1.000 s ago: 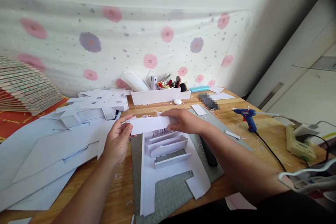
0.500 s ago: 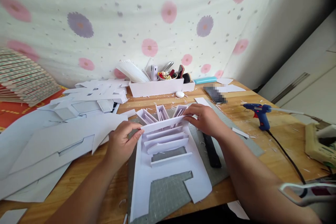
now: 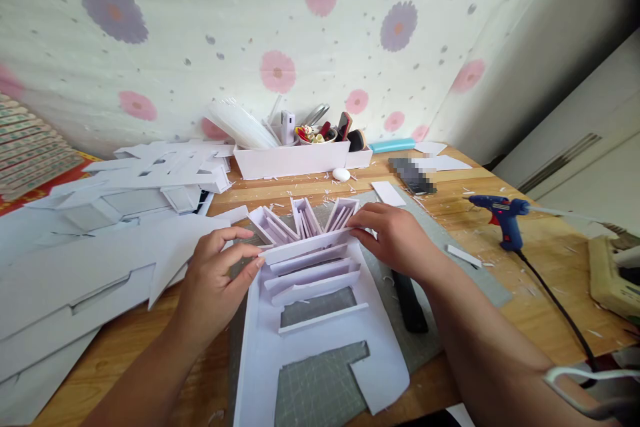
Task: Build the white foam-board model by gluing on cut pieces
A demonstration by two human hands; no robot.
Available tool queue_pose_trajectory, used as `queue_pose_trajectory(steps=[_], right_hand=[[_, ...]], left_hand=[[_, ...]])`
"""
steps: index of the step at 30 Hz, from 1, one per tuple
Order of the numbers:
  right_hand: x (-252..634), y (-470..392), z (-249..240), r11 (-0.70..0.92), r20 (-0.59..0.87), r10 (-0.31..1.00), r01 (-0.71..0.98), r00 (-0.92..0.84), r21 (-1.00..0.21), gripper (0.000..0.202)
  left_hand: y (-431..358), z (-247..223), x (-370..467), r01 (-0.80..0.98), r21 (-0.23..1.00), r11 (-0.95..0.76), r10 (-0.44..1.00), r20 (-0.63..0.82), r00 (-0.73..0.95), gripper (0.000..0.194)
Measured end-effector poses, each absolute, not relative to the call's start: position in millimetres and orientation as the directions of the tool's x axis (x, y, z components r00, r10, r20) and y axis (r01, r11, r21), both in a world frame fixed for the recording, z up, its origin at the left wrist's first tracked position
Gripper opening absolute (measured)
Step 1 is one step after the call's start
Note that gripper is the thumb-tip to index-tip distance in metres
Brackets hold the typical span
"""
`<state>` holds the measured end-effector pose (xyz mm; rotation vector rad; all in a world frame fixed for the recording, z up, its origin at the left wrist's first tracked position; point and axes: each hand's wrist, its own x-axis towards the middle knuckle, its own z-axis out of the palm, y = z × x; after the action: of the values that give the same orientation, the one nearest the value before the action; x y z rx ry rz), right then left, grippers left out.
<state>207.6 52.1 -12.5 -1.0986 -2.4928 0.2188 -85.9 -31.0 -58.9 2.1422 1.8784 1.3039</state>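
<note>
A white foam board piece [image 3: 320,335] with raised edges and cut-outs lies in front of me on a green cutting mat [image 3: 320,380]. Several thin cross strips stand on it, and a longer white strip [image 3: 305,247] spans its far end. My left hand [image 3: 220,273] has thumb and a fingertip at the strip's left end, its index finger lifted away. My right hand [image 3: 387,233] pinches the strip's right end. Beyond the strip, narrow white troughs [image 3: 306,219] holding thin slats fan outward.
Cut white boards [image 3: 100,280] are piled at left. A white box [image 3: 293,160] of tools stands behind. A black-handled tool [image 3: 410,303] lies by my right forearm. Farther right are a blue glue gun [image 3: 505,217] with its cord, a phone [image 3: 413,175] and a power strip [image 3: 615,277].
My left index finger has lifted and the left hand's fingers have spread somewhat. My right hand stays at the strip's right end. The camera view has shifted slightly.
</note>
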Motion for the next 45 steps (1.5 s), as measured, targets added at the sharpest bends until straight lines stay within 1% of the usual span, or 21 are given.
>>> queue_pose_trajectory(steps=[8, 14, 17, 19, 26, 30, 32, 36, 39, 42, 45], right_hand=[[206.8, 49.1, -8.8, 0.679, 0.264, 0.734, 0.689, -0.626, -0.253, 0.013], [204.1, 49.1, -10.1, 0.680, 0.225, 0.732, 0.710, -0.643, -0.184, 0.015], [202.4, 49.3, -11.0, 0.666, 0.187, 0.745, 0.733, -0.640, -0.143, 0.014], [202.0, 49.4, -11.4, 0.664, 0.189, 0.746, 0.737, -0.639, -0.129, 0.015], [203.4, 51.9, -14.6, 0.672, 0.207, 0.739, 0.726, -0.642, -0.146, 0.016], [204.4, 52.5, -15.6, 0.677, 0.252, 0.734, 0.707, -0.631, -0.201, 0.015], [206.5, 51.7, -13.9, 0.697, 0.304, 0.716, 0.666, -0.628, -0.267, 0.013], [214.4, 49.0, -5.8, 0.743, 0.386, 0.666, 0.523, -0.639, -0.417, 0.007], [220.6, 47.9, 0.6, 0.752, 0.357, 0.642, 0.464, -0.679, -0.468, 0.006], [225.1, 47.7, 4.3, 0.758, 0.295, 0.617, 0.450, -0.730, -0.472, 0.008], [227.6, 48.0, 5.1, 0.763, 0.238, 0.592, 0.442, -0.770, -0.471, 0.009]], left_hand=[[-29.1, -63.4, -87.4, 0.849, 0.446, -0.283, 0.808, 0.588, -0.040, 0.021], [-28.4, -65.2, -89.1, 0.875, 0.393, -0.283, 0.821, 0.570, 0.010, 0.024], [-28.6, -65.5, -89.9, 0.879, 0.388, -0.277, 0.829, 0.559, 0.015, 0.026], [-28.8, -65.2, -90.1, 0.879, 0.387, -0.278, 0.829, 0.559, 0.016, 0.026], [-30.4, -62.7, -88.8, 0.873, 0.413, -0.259, 0.856, 0.517, 0.009, 0.022], [-31.5, -60.6, -88.6, 0.864, 0.409, -0.293, 0.843, 0.537, 0.032, 0.019], [-33.5, -56.9, -87.3, 0.851, 0.420, -0.315, 0.818, 0.575, 0.019, 0.015], [-40.0, -46.2, -82.4, 0.808, 0.444, -0.387, 0.756, 0.655, 0.003, 0.008], [-44.1, -39.8, -79.8, 0.782, 0.447, -0.434, 0.758, 0.650, 0.048, 0.010], [-46.1, -35.4, -78.9, 0.761, 0.443, -0.475, 0.782, 0.609, 0.134, 0.012], [-46.6, -31.9, -79.2, 0.758, 0.412, -0.506, 0.797, 0.559, 0.228, 0.015]])
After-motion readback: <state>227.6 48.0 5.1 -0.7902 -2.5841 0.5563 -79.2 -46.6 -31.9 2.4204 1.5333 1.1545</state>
